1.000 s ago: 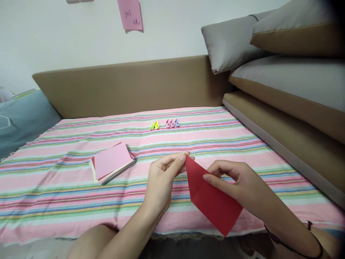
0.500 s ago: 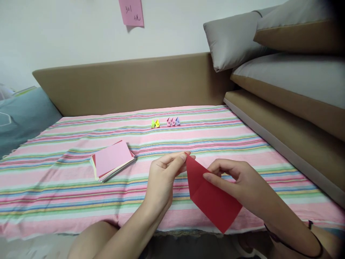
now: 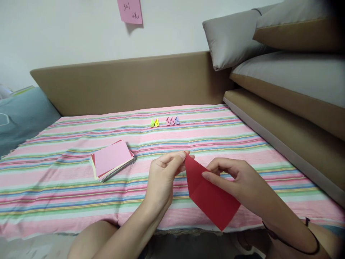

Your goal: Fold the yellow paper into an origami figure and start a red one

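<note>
Above the pink striped woven cloth (image 3: 81, 198), my left hand (image 3: 164, 172) and right hand (image 3: 233, 177) pinch a folded red paper sheet (image 3: 211, 201) between them, a pink-topped rectangular paper stack (image 3: 113, 158) to their left, tiny colourful folded-paper shapes (image 3: 172, 121) beyond.

The view dips slightly: the folded red paper (image 3: 211, 199) and pink wall note (image 3: 129, 11) sit higher in frame, the note's shadow (image 3: 131, 28) looks larger, and a pale top-edge object is gone.
</note>
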A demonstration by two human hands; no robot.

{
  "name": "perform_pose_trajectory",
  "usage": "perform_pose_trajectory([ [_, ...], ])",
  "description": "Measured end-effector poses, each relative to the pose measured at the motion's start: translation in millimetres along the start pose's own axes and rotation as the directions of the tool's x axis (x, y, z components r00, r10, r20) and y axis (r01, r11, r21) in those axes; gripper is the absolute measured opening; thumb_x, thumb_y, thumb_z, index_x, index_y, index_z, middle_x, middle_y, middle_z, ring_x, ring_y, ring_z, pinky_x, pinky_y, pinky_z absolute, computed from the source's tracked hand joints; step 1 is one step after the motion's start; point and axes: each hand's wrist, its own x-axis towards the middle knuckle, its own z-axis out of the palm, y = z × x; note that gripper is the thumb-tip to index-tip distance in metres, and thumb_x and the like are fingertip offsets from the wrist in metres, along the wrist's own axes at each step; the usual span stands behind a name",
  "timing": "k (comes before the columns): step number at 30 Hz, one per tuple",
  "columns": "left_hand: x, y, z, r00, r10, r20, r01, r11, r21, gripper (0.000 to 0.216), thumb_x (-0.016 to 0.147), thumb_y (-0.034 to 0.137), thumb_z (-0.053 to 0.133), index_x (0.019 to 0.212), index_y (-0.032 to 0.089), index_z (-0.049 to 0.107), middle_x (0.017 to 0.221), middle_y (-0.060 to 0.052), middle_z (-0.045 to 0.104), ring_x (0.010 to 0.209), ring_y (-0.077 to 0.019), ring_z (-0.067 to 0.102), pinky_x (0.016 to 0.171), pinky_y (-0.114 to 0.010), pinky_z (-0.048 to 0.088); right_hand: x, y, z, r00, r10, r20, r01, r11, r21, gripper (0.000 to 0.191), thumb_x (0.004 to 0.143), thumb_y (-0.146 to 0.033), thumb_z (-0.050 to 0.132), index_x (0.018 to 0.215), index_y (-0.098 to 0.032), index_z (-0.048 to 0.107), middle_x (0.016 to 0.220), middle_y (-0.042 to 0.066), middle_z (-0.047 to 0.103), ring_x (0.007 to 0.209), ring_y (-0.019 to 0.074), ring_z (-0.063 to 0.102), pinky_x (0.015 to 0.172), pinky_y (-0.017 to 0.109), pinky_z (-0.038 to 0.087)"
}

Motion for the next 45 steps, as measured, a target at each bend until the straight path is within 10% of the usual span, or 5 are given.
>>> perform_pose_trajectory([
  [15, 10, 18, -14, 0.962, 0.225, -0.156, -0.222, 0.974, 0.034, 0.008, 0.073, 0.025, 0.072, 0.069, 0.017, 0.072, 0.068, 0.0, 0.071, 0.069, -0.0117, 0.067, 0.073, -0.022, 0.053, -5, -1, -1, 0.999, 0.036, 0.02, -0.036, 0.999, 0.01, 0.022, 0.087, -0.034, 0.057, 0.071, -0.021, 0.063, 0.075, 0.0, 0.066, 0.068, 0.0133, 0.06, 0.059, 0.022, 0.045],
  [24, 1, 18, -6, 0.974, 0.115, 0.195, -0.164, 0.953, 0.257, 0.014, 0.079, 0.031, 0.068, 0.076, 0.017, 0.07, 0.078, -0.002, 0.067, 0.073, -0.0124, 0.061, 0.068, -0.021, 0.051, -6, -3, -5, 0.999, 0.039, 0.018, -0.04, 0.998, 0.054, 0.025, 0.087, -0.039, 0.056, 0.071, -0.021, 0.063, 0.074, 0.001, 0.065, 0.065, 0.0131, 0.059, 0.055, 0.022, 0.047],
  [38, 4, 12, -5, 0.965, 0.172, 0.196, -0.219, 0.943, 0.25, 0.02, 0.078, 0.022, 0.067, 0.06, 0.017, 0.062, 0.061, 0.002, 0.057, 0.064, -0.011, 0.052, 0.064, -0.022, 0.043, -8, -6, -9, 0.998, -0.049, -0.032, 0.043, 0.987, -0.158, 0.019, 0.087, -0.027, 0.055, 0.07, -0.023, 0.063, 0.075, 0.0, 0.068, 0.07, 0.016, 0.061, 0.062, 0.027, 0.046],
  [45, 5, 17, -11, 0.938, 0.218, 0.269, -0.276, 0.94, 0.2, 0.03, 0.087, 0.042, 0.055, 0.083, 0.019, 0.073, 0.084, -0.007, 0.069, 0.085, -0.019, 0.062, 0.081, -0.027, 0.047, -14, -11, -8, 0.965, -0.189, -0.182, 0.121, 0.936, -0.332, 0.015, 0.084, -0.024, 0.057, 0.071, -0.024, 0.064, 0.075, 0.0, 0.068, 0.068, 0.017, 0.061, 0.062, 0.029, 0.045],
])
